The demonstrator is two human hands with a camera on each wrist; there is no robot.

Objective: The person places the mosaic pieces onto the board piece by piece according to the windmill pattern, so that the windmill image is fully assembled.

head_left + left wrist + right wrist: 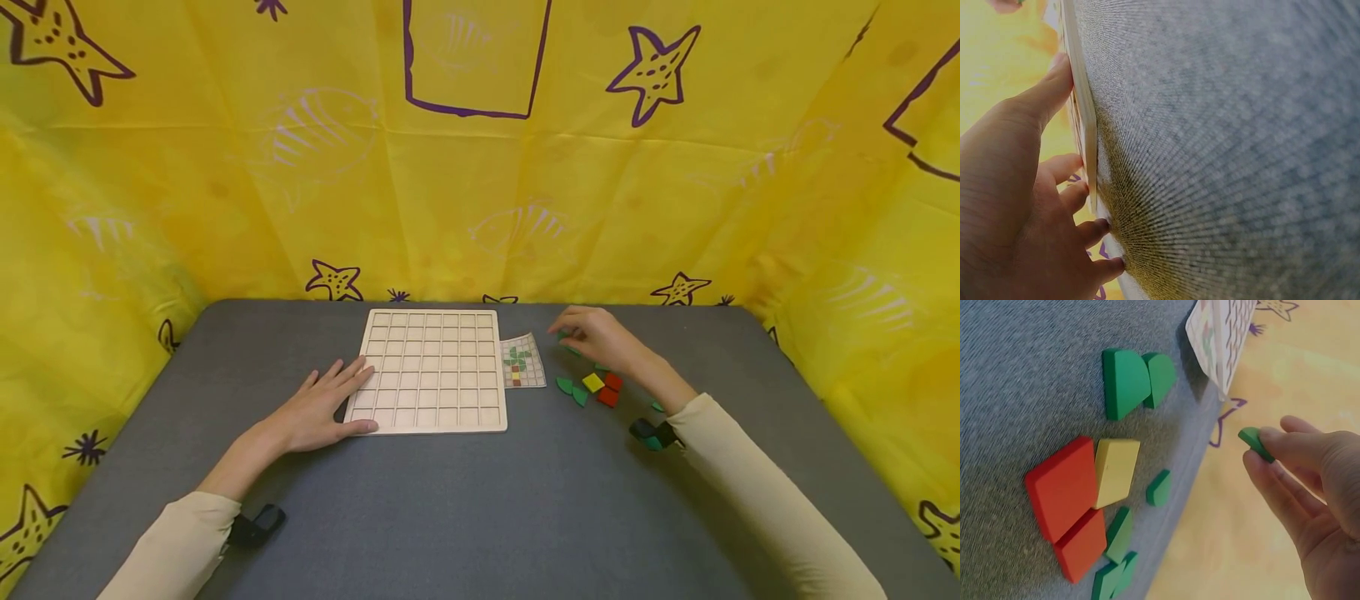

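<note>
Green is the piece pinched by the right hand, with a yellow tile and two red tiles on that hand's near side, the card to its left and, farther left, the board, on whose left edge the left hand rests, fingers extended.

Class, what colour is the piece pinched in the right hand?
Green: the piece in the right hand shows best in the right wrist view.
</note>
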